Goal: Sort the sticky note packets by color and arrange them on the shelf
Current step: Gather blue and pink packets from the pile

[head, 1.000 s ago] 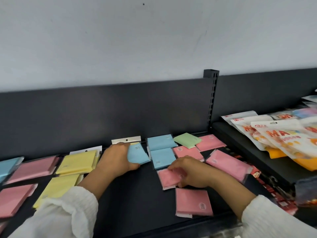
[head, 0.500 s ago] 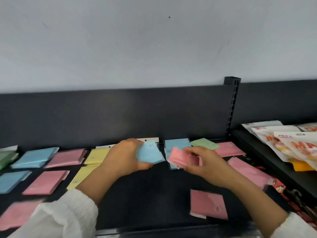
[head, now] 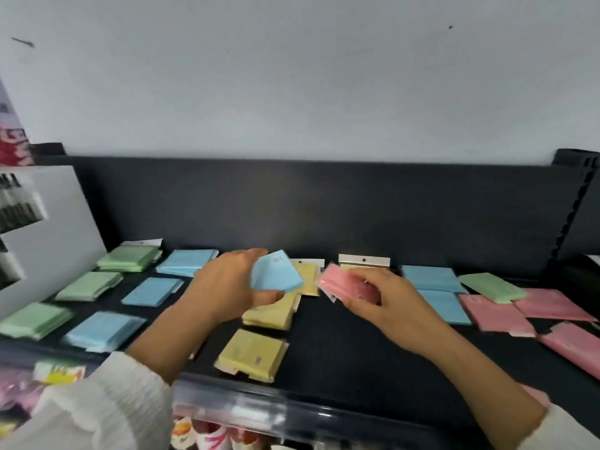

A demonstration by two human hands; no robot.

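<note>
The left hand [head: 227,289] holds a blue packet [head: 276,276] above the black shelf [head: 357,358], its grip pinching it between thumb and fingers. Just at its 3 o'clock, the right hand [head: 389,303] pinches a pink packet [head: 342,280] in its grip. Yellow packets [head: 253,354] lie at 6 o'clock of the hands, green stacks [head: 130,258] far at 9 o'clock, pink stacks [head: 496,315] at 3 o'clock.

A pale, evenly lit wall [head: 292,76] filled the view from ten round to two o'clock; a small dark speck [head: 450,26] marked it toward one o'clock, a thin dark streak [head: 22,42] toward ten; below it ran the matte black back panel [head: 324,206] of the shelf [head: 344,349]; a slotted black upright [head: 579,209] stood at three o'clock; a white printed board [head: 55,235] leaned at nine o'clock; a clear front rail [head: 259,409] edged the deck at six.
</note>
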